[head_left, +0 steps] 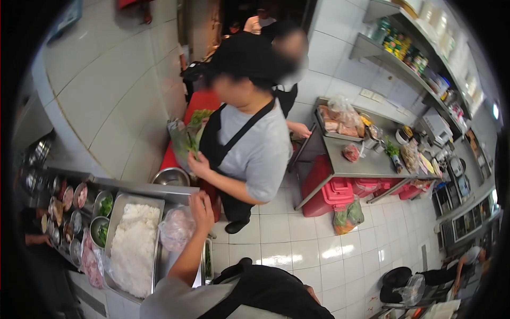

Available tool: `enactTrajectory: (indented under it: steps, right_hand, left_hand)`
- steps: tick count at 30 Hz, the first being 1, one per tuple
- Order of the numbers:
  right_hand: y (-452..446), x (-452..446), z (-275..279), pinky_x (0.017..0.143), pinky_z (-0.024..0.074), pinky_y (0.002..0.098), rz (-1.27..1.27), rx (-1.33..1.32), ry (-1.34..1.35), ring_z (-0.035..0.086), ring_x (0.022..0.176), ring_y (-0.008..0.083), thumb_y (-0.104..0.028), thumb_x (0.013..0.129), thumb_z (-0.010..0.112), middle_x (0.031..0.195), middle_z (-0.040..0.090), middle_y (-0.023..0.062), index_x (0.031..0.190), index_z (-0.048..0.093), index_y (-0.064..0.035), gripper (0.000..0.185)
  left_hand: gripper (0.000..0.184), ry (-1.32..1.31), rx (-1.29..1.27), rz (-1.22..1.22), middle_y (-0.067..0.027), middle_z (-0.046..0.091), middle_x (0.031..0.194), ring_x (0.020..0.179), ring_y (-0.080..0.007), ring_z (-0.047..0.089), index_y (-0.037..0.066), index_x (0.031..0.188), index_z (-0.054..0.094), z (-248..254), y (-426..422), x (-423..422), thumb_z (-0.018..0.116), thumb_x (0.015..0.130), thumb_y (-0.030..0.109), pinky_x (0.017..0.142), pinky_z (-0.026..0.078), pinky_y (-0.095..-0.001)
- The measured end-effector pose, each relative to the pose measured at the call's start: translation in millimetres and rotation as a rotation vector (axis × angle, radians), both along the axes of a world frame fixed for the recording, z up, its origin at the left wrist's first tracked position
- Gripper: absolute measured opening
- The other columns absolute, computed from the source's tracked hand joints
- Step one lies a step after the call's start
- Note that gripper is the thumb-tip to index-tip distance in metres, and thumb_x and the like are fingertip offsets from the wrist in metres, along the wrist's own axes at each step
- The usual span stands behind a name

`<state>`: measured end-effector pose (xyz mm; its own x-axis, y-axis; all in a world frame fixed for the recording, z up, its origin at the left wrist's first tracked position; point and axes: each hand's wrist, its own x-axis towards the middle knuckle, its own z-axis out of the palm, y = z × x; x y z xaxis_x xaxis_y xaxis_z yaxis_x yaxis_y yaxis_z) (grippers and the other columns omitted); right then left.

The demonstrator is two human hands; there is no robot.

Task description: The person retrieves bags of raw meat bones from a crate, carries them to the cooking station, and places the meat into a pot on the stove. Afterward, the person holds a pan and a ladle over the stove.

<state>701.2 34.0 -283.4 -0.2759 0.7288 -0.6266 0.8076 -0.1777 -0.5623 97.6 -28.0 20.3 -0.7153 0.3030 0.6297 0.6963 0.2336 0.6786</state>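
Observation:
My left hand point(202, 211) reaches over the steel counter at its raised back edge point(175, 190), fingers slightly bent and apart, with nothing visible in them. Just left of it lies a clear plastic bag point(177, 228) with pale pinkish contents. Farther left is a deep metal tray point(110, 234) heaped with white rice point(135, 228). My right hand point(311, 293) shows only as a sliver beside my black apron point(276, 290); its fingers are hidden.
Bowls of chopped greens point(100, 229) and several small dishes line the counter's left side. A co-worker in a grey shirt point(255, 143) stands ahead, holding leafy vegetables point(194, 141) in plastic. Right are a steel table point(340, 159), red bins point(334, 192) and a vegetable bag point(349, 217) on the floor.

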Motion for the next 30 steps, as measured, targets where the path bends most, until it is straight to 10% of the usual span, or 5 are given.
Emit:
enactTrajectory:
  steps: [5,8,11,26,30]
  right_hand:
    - [-9,28,6,0.082,0.052,0.0327,0.476,0.156,0.008,0.067,0.092,0.0256,-0.038,0.081,0.067,0.099,0.07,0.0172,0.103,0.067,0.0021,0.046]
    - [-18,21,87,0.078,0.0522,0.0301,-0.009,-0.096,-0.003,0.065,0.086,0.0177,-0.031,0.085,0.066,0.096,0.07,0.0148,0.099,0.068,0.0039,0.037]
    - [-28,51,71,0.075,0.0527,0.0318,-0.117,-0.095,0.015,0.065,0.084,0.018,-0.029,0.085,0.066,0.092,0.071,0.0147,0.097,0.068,0.0046,0.036]
    - [-78,190,75,0.061,0.0496,0.0347,-0.379,-0.2,-0.008,0.061,0.069,0.0154,-0.026,0.076,0.072,0.079,0.07,0.0119,0.089,0.071,0.0037,0.033]
    - [-89,202,66,0.063,0.0503,0.0348,-0.322,-0.129,0.197,0.062,0.069,0.0163,-0.028,0.074,0.074,0.08,0.07,0.012,0.092,0.071,0.0034,0.036]
  left_hand:
    - [0.016,-0.478,-0.45,-0.658,-0.0152,0.06,0.083,0.077,-0.0317,0.06,0.003,0.094,0.057,-87,-27,137,0.053,0.091,0.018,0.07,0.047,-0.0402]
    - [0.025,-0.588,-0.866,-1.071,-0.0157,0.066,0.082,0.078,-0.0311,0.064,0.003,0.089,0.063,-184,-38,199,0.058,0.086,0.027,0.07,0.049,-0.0391]
    - [0.032,-0.847,-1.237,-1.007,-0.0168,0.068,0.089,0.083,-0.0327,0.065,0.003,0.086,0.067,-237,-42,215,0.06,0.082,0.034,0.075,0.051,-0.0399]
    - [0.037,-0.202,-1.525,-1.082,-0.0246,0.066,0.098,0.096,-0.04,0.063,-0.001,0.09,0.069,-306,-90,254,0.059,0.08,0.033,0.085,0.05,-0.0448]
    - [0.034,-0.251,-1.621,-0.913,-0.0253,0.066,0.096,0.095,-0.0389,0.064,-0.001,0.087,0.069,-258,-71,276,0.061,0.08,0.031,0.084,0.05,-0.0447]
